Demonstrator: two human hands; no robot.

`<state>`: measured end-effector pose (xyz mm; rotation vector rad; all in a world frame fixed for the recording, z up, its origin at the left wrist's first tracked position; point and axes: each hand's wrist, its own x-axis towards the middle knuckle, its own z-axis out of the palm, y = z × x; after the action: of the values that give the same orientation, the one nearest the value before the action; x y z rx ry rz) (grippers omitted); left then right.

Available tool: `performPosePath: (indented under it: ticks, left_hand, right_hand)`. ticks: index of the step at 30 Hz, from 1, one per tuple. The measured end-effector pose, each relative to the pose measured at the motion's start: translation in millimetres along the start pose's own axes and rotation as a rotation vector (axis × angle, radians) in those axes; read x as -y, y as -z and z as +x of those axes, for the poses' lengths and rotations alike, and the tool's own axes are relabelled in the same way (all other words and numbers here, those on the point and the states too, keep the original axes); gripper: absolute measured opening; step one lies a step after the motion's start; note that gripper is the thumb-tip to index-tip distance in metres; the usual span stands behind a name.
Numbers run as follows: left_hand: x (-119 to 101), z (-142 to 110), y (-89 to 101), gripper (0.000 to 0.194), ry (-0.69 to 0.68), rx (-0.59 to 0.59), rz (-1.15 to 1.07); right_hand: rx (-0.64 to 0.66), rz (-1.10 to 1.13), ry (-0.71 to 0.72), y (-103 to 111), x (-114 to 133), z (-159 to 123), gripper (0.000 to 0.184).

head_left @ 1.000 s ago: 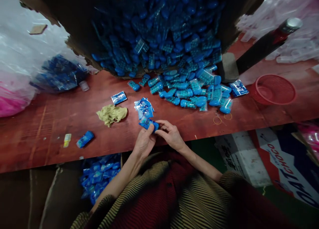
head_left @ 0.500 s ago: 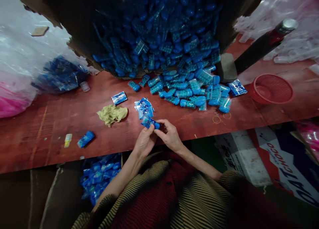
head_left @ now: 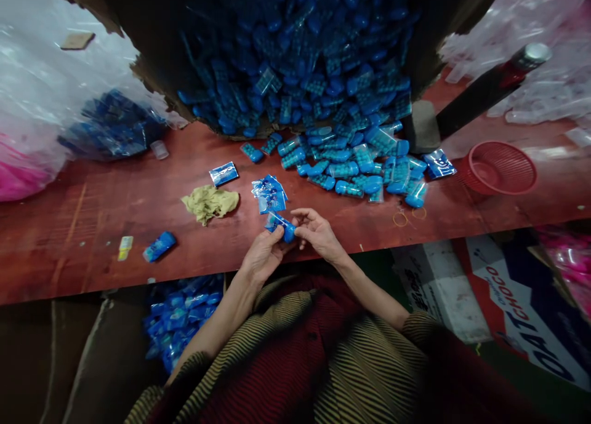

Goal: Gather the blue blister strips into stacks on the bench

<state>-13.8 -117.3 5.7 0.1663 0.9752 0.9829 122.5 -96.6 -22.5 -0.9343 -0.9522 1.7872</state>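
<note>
"What's lying across the red table [head_left: 152, 215]?"

"A torn cardboard box [head_left: 150, 55] is holding heaped blue bottles [head_left: 295, 79]; more are lying before it. At left, a clear bag [head_left: 159, 111] is holding dark blue packets [head_left: 113, 128]."

"And the hands?"

"The left hand [head_left: 264, 256] is pinching a small blue piece [head_left: 282, 226], which is sitting between both hands. The right hand [head_left: 321, 239] is curling loosely at its end; whether it's gripping, I can't tell."

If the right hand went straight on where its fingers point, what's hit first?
Likely the blue packet in the left hand, close by the right hand. Depth is unclear, so the fingers might pass over it toward the flat sachets.
</note>
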Motion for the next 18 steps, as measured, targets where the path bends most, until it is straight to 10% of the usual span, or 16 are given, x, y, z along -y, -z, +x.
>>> performPosePath:
  ticks: [8,18]
  left_hand:
    - [11.9,-0.6,-1.5,0.02,-0.139,0.021,-0.025]
    - [2.8,-4.4,-0.8,0.018,-0.058,0.047,-0.01]
  right_hand:
    - [-0.136,-0.114,0.132,-9.8,-5.2,-6.9,0.026]
    - [0.116,0.075,0.011,-1.4,-10.5,-3.1,0.037]
